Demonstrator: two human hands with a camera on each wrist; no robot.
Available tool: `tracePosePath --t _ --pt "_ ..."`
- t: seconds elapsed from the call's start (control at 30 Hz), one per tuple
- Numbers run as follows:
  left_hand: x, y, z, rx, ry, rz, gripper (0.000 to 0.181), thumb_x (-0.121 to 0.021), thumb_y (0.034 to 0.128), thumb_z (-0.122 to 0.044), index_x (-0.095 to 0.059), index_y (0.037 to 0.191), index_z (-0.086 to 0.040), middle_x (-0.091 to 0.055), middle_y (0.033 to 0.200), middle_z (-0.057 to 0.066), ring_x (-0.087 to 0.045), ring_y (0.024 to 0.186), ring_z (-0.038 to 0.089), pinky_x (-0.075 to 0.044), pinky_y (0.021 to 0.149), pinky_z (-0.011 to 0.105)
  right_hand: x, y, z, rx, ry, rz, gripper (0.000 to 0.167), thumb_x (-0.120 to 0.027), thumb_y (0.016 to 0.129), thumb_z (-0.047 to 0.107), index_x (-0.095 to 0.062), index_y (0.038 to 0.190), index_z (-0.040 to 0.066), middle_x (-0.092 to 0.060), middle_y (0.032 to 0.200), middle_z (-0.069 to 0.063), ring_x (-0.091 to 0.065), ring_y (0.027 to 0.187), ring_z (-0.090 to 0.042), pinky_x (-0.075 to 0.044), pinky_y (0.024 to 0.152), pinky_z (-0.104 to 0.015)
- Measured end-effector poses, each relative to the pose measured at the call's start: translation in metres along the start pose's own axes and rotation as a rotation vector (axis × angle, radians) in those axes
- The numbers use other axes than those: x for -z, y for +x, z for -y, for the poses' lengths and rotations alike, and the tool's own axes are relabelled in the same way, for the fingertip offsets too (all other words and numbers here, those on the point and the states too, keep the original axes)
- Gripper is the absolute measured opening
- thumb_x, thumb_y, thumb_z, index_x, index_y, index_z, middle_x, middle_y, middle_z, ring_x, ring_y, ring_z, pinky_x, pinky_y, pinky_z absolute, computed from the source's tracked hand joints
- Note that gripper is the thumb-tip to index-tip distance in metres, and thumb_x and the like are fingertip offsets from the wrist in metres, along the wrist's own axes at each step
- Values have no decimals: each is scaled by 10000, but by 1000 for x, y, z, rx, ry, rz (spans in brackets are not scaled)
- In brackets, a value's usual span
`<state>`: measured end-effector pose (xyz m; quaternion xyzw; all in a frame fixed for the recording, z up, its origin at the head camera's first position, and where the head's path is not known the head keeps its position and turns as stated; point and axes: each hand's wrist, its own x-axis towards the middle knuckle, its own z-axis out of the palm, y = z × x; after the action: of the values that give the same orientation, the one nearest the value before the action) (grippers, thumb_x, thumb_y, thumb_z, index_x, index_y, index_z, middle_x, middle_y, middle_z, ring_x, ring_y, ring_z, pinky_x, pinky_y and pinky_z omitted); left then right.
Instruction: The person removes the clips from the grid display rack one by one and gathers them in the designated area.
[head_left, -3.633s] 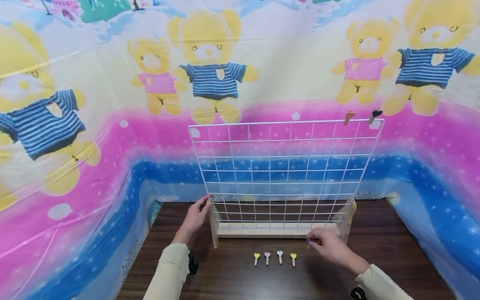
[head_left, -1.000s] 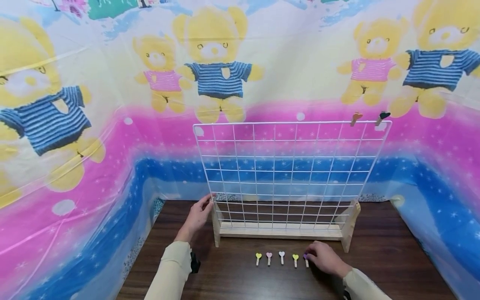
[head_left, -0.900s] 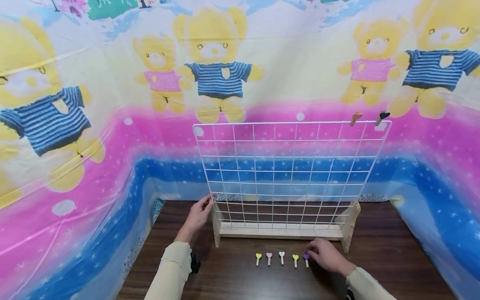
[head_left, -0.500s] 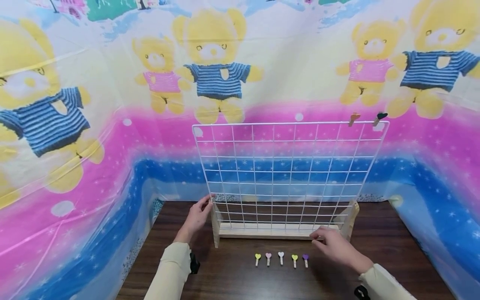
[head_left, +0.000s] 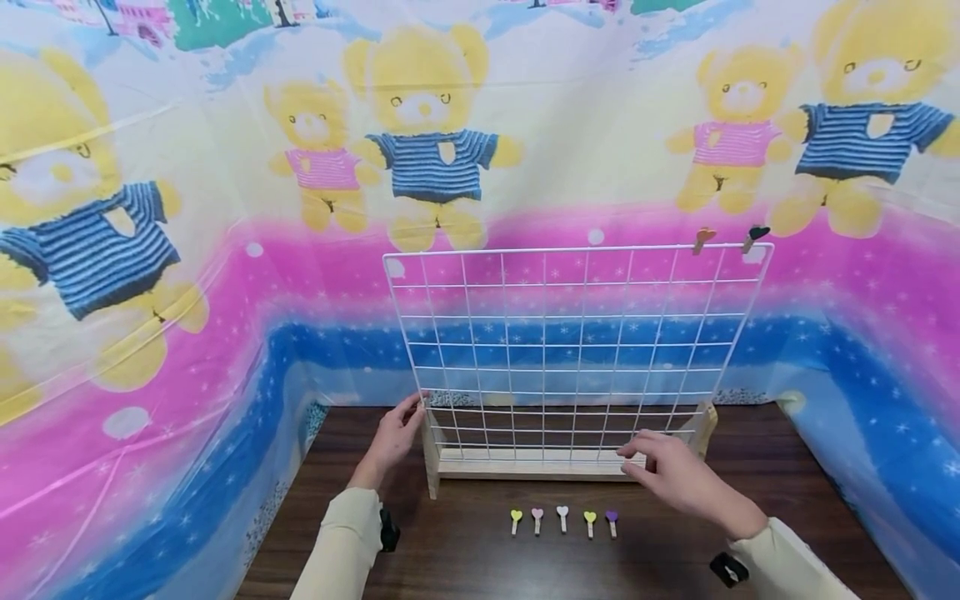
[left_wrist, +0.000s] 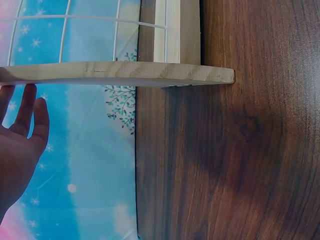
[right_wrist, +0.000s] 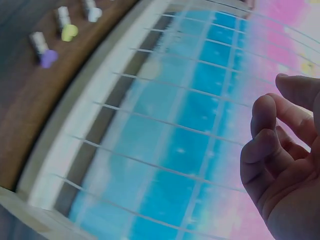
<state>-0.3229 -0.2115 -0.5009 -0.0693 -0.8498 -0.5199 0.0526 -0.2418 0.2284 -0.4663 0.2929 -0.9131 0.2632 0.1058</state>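
A white wire grid stands upright in a wooden base. My left hand rests its straight fingers against the base's left side piece. The right hand hovers before the grid's lower right, fingers loosely bent and holding nothing, as the right wrist view shows. Below it, heart-topped mini clothespins lie in a row: yellow, pink, white, another yellow clothespin and a purple clothespin at the right end. An orange-heart clothespin and a dark-heart clothespin sit clipped on the top wire.
The dark wood-grain table carries the stand and the row of clothespins. A cloth printed with bears hangs behind the table and down both sides.
The right hand has set the purple clothespin down at the row's right end and let go. It has since risen away toward the grid. The left hand has stayed at the stand.
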Motion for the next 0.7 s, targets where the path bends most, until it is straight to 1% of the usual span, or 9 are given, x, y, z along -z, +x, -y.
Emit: tracePosePath --t 0.07,0.2,0.3,0.4,0.53,0.7 --pt "0 0 0 -5 -1 1 398 -460 1014 -184 -466 1397 -77 -531 1289 203 -494 1168 324 -414 930 507 8 2 6 9 -4 -17 115 -678 883 154 -689 997 160 -560 872 125 -432 586 28 -395 518 -214" --pt "0 0 0 0 -3 2 393 -457 1015 -194 -473 1396 -99 -536 1286 188 -495 1165 311 -417 930 497 24 7 15 28 11 -33 124 -683 880 147 -693 1002 165 -566 875 130 -431 576 25 -400 510 -211" --pt "1 0 1 9 5 0 386 -456 1016 -202 -482 1393 -124 -535 1291 169 -495 1169 298 -421 932 487 37 13 20 54 14 -56 139 -689 871 119 -695 1007 148 -595 894 97 -439 566 20 -409 503 -214" --pt "1 0 1 17 4 3 379 -456 1016 -205 -490 1389 -147 -532 1298 157 -493 1173 290 -421 935 484 52 19 24 62 -7 -86 160 -698 859 103 -694 1015 141 -603 901 77 -450 562 22 -415 496 -212" --pt "1 0 -1 22 -4 8 376 -455 1016 -196 -492 1388 -159 -532 1296 158 -494 1169 292 -419 936 487 80 28 31 88 -48 -138 196 -714 839 84 -693 1031 123 -600 897 70 -454 562 24 -420 481 -207" --pt "1 -1 -1 26 1 5 382 -452 1017 -194 -481 1396 -147 -534 1292 155 -495 1164 287 -417 937 488 121 43 41 142 -131 -247 237 -732 814 48 -694 1044 87 -627 952 0 -447 568 2 -426 486 -216"
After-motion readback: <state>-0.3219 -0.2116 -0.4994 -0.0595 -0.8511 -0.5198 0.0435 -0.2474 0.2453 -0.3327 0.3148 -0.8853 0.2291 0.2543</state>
